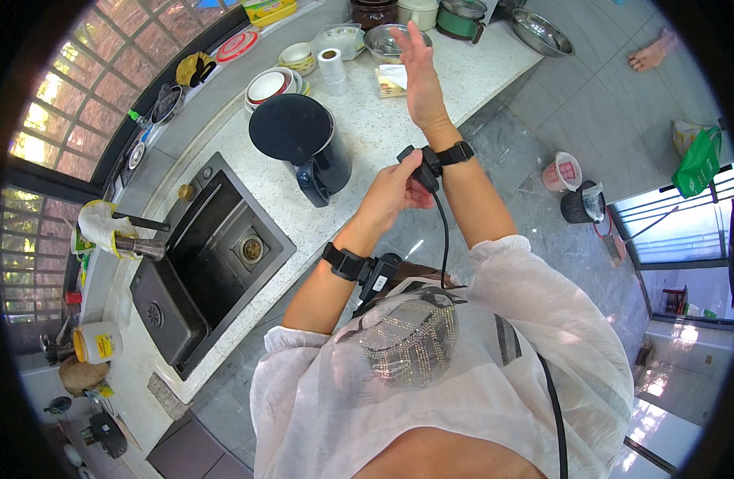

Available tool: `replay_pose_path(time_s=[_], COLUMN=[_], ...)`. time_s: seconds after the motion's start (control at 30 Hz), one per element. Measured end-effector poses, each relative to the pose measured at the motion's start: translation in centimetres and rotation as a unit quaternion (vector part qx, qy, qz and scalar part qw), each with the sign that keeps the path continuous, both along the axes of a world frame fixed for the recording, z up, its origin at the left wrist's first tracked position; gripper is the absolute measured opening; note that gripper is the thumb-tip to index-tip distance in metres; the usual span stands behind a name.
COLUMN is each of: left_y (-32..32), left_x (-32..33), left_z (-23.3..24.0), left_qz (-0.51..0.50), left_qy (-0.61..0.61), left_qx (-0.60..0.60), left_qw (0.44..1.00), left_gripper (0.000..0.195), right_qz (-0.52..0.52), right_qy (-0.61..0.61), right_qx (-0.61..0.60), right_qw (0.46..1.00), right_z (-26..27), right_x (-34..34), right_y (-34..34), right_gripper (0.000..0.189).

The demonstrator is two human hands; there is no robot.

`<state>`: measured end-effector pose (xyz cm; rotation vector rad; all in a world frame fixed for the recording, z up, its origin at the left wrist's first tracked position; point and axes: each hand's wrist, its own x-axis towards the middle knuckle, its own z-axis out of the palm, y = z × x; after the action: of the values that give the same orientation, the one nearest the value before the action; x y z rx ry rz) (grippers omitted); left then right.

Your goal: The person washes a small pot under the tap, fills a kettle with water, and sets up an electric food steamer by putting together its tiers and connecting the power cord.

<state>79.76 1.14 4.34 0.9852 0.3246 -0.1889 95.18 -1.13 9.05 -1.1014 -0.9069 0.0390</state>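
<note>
My left hand point(393, 191) grips a small black device point(425, 169) strapped to my right wrist, its thumb resting on top. A black cable hangs down from that device toward my shirt. Raised over the counter edge, my right hand point(422, 81) is empty, its fingers stretched out. A second black device point(376, 276) sits on my left forearm by a strap. To the left of my hands, a large dark pitcher point(337, 161) with a round black lid point(291, 127) stands on the speckled counter point(367, 129). A tissue pack point(392, 81) lies just beside my right hand.
A black sink point(223, 239) with a cloth-wrapped faucet point(118, 233) is set in the counter. Stacked bowls point(271, 87), a paper roll point(333, 72) and metal basins point(540, 33) line the counter's far part. Bins point(582, 202) and another person's bare foot point(648, 55) are on the floor.
</note>
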Motion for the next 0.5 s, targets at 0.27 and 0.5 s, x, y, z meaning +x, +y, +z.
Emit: replay_pose_path(time_s=[0.27, 0.5], left_y=[-0.15, 0.09], left_x=[-0.10, -0.49], left_z=[0.36, -0.11], left_qz=[-0.002, -0.067], left_qy=[0.003, -0.045], left_qx=[-0.022, 0.018], left_qw=[1.000, 0.997], left_gripper=[0.047, 0.043], right_qz=[0.007, 0.016], right_qy=[-0.012, 0.091], right_qx=[-0.010, 0.027], right_qw=[1.000, 0.995], right_z=[0.14, 0.70], right_x=[-0.07, 0.34], right_y=[-0.22, -0.95], right_gripper=[0.073, 0.082])
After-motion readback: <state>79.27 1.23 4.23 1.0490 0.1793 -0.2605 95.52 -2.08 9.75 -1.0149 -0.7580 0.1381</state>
